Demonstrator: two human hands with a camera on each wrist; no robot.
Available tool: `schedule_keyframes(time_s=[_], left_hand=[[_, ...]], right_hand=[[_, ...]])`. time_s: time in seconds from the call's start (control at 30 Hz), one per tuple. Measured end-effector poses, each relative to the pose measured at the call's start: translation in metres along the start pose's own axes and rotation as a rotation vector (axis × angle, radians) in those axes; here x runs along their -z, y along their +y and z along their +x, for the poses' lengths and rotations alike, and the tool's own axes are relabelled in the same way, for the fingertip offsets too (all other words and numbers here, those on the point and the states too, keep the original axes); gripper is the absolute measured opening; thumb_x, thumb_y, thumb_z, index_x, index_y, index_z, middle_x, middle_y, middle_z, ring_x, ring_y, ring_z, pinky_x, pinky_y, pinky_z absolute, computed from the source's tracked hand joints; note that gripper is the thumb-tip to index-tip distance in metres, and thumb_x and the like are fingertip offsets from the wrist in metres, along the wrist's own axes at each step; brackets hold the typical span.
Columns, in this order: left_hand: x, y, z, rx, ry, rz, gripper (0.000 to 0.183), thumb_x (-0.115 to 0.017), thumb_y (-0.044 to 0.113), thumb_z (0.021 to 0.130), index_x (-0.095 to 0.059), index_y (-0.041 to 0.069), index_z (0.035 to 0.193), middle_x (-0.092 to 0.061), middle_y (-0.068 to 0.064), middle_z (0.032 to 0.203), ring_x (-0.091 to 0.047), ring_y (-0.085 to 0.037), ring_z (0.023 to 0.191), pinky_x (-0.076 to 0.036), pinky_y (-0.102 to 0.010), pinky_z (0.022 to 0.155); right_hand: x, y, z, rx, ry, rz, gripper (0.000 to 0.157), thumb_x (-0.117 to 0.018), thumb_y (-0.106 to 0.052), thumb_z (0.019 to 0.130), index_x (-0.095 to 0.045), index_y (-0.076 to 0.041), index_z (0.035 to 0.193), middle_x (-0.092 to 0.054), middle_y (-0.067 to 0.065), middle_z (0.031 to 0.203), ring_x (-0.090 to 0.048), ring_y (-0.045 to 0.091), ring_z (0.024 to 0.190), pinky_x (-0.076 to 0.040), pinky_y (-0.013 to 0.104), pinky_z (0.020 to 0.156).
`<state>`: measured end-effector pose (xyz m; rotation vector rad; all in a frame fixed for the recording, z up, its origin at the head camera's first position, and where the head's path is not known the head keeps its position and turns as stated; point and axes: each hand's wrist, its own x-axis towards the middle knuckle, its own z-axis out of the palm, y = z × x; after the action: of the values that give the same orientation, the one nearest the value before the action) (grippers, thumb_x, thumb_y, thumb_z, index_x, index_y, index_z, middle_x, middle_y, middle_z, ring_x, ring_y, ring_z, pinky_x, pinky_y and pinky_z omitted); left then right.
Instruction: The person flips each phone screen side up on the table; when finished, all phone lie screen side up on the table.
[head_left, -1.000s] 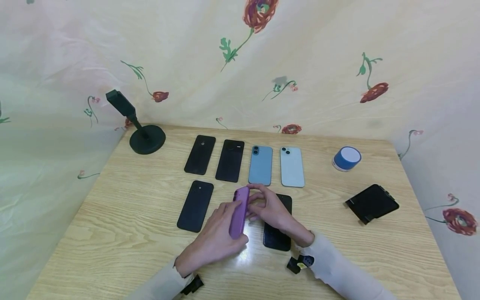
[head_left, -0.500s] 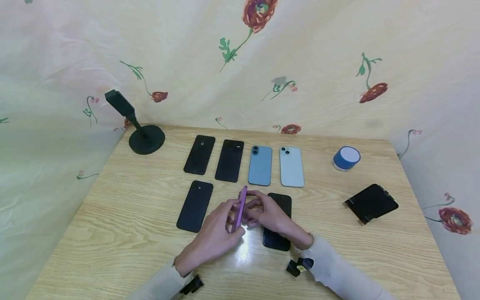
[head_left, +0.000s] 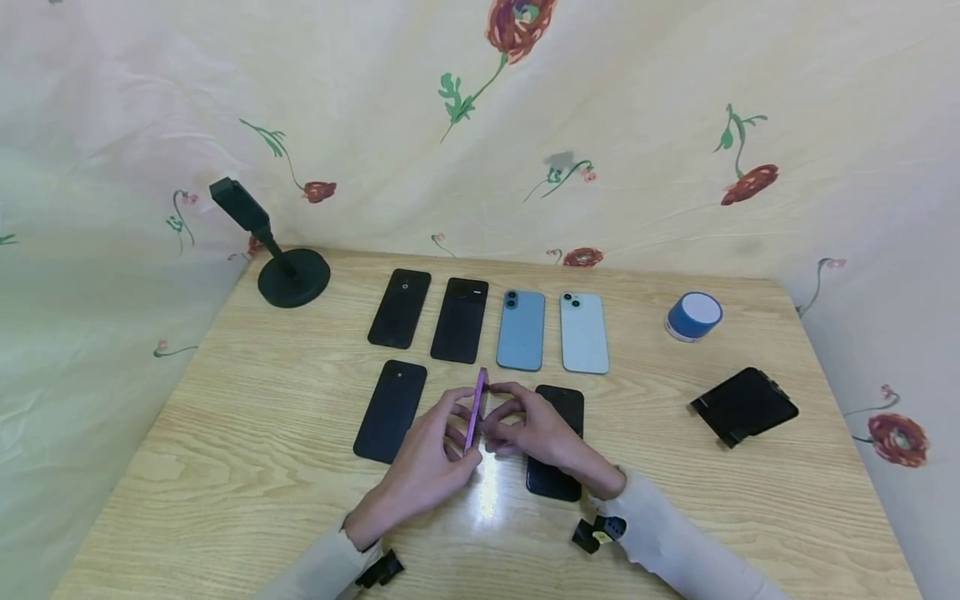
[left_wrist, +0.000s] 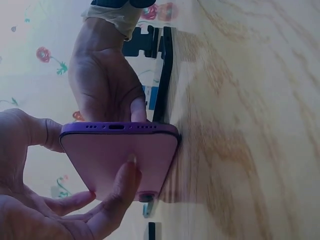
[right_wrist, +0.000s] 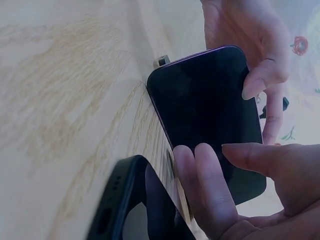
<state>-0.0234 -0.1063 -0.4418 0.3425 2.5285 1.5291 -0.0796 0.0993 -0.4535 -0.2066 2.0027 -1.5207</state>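
Observation:
A purple phone [head_left: 476,412] stands on its long edge, seen almost edge-on in the head view. My left hand [head_left: 427,450] grips it, with the thumb at the near end and fingers on its back [left_wrist: 115,155]. The dark screen [right_wrist: 200,105] faces my right hand [head_left: 532,425], whose fingertips touch it in the right wrist view. Under my right wrist lies a black phone [head_left: 553,487], partly covered. To the left of my left hand lies another dark phone [head_left: 390,412].
Beyond the hands lie two black phones [head_left: 400,308] side by side, then a blue phone [head_left: 521,333] and a pale blue phone [head_left: 585,337]. A black stand [head_left: 292,279] is at the back left. On the right are a blue-and-white cylinder [head_left: 693,318] and a folded black stand-like piece [head_left: 746,404].
The purple phone has turned from showing its back to standing nearly edge-on, and shifted slightly left. My left hand turned with it; the right hand's fingers moved onto its screen side.

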Motion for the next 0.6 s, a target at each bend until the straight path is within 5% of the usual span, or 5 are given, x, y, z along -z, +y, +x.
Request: schedule_keyframes(time_s=[0.4, 0.6], left_hand=[[0.0051, -0.0050, -0.0013, 0.060, 0.039, -0.068, 0.067, -0.067, -0.003, 0.087, -0.047, 0.014, 0.149, -0.071, -0.015, 0.120, -0.068, -0.013, 0.085, -0.058, -0.024, 0.073], [0.0077, -0.0077, 0.0000, 0.090, 0.045, -0.090, 0.062, -0.066, -0.002, 0.089, -0.049, 0.011, 0.147, -0.072, -0.015, 0.119, -0.069, -0.015, 0.086, -0.058, -0.024, 0.073]], right_hand=[[-0.0001, 0.0002, 0.0003, 0.014, 0.089, -0.174, 0.073, -0.079, -0.023, 0.093, -0.045, 0.000, 0.153, -0.078, 0.007, 0.103, -0.077, 0.014, 0.076, -0.057, 0.023, 0.076], [-0.0016, -0.0001, 0.0002, 0.021, 0.091, -0.162, 0.075, -0.081, -0.023, 0.091, -0.044, 0.000, 0.152, -0.077, 0.009, 0.104, -0.077, 0.016, 0.074, -0.059, 0.025, 0.070]])
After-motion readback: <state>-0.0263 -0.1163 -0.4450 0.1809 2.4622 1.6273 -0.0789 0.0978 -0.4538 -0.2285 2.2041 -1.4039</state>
